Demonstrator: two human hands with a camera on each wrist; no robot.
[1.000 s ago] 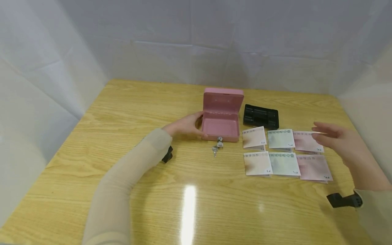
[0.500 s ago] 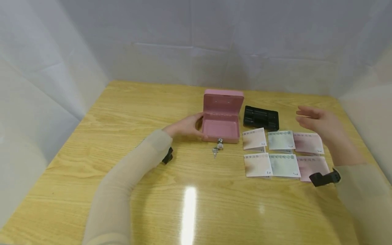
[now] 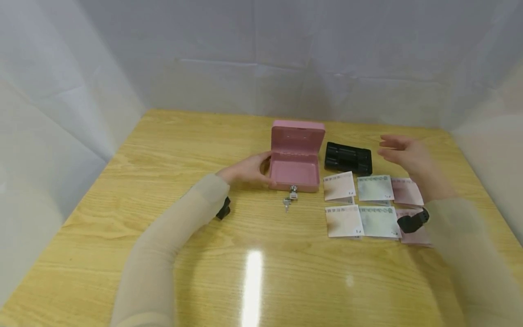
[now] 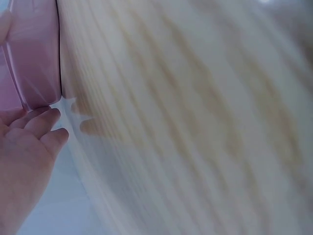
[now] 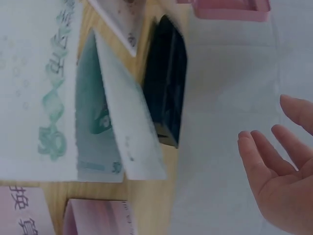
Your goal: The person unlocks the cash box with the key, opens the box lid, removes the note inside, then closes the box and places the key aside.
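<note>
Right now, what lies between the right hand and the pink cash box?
In the head view, only the black tray lies between the right hand and the pink cash box, on the table.

A staged recording booth rather than a lived-in room. White sheeting [image 3: 229, 50] walls in a bare wooden table [image 3: 163, 254] on three sides. Practice banknotes [image 3: 376, 204] lie in neat rows beside a pink cash box [image 3: 295, 156]
</note>
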